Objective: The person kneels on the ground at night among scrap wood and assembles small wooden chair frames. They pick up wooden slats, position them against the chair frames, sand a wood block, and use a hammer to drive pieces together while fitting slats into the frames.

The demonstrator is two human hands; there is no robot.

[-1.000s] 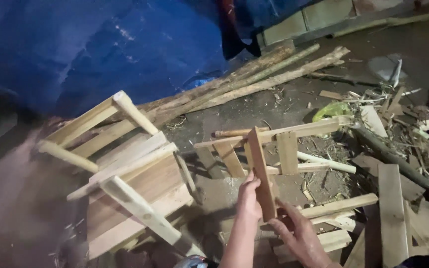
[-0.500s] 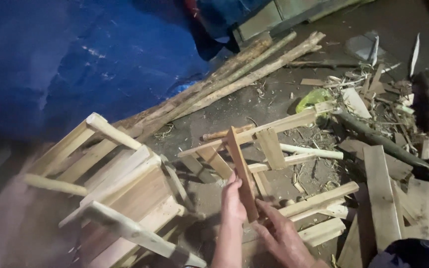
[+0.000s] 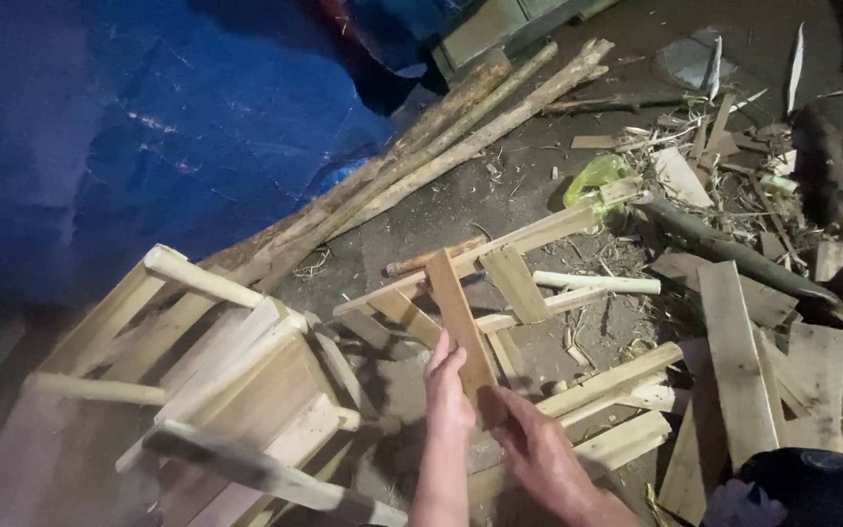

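Hands low in the middle, both on one flat wooden slat. Left hand at the slat's left edge, fingers curled around it, holding on. Right hand just right of it and nearer, fingers bent against the slat's near end; hard to tell how tight that grip is. Slat slanted, near end between the two hands, far end up and a bit left, lying across a long board. Short piece of wood just right of the slat, under the same long board. Pale round stick farther right, flat on the dirt.

Wooden stool on its side at the near left, legs in the air, close to the left hand but not touching. Blue tarp at the far left. Bundle of long rough poles slanting from the middle up to the far right. Wide plank at the near right, well apart from the hands. Yellow-green plastic scrap on the far side of the long board. Heap of chips, bark and cut-offs at the far right.
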